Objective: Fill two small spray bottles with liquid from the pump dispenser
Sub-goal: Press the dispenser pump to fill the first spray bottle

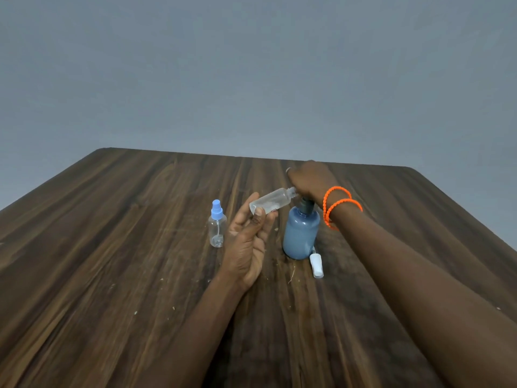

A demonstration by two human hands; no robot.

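The wooden table [112, 247] carries everything, and the blue pump dispenser [300, 232] standing near its middle is the landmark. The right hand [310, 179] lies over the top of the dispenser and hides the pump head; it seems to be pressing there, but the fingers are turned away, so I cannot tell whether they are curled or flat. Two orange bracelets [337, 204] ring that wrist.

Left of the dispenser, the left hand [247, 242] pinches an uncapped clear spray bottle [272, 203] near its base between thumb and fingers, tilted so its open neck points at the dispenser's top, right under the right hand. Little liquid shows inside it, so this filling looks barely begun.

To do this step well, the neck should sit squarely under the spout before each press, with slow, short strokes and the bottle tipped only as far as needed to catch the stream.

Further left, apart, stands the second spray bottle [217, 229], blue cap on, apparently empty. A white spray cap [316, 265] lies against the dispenser's base on the near right.
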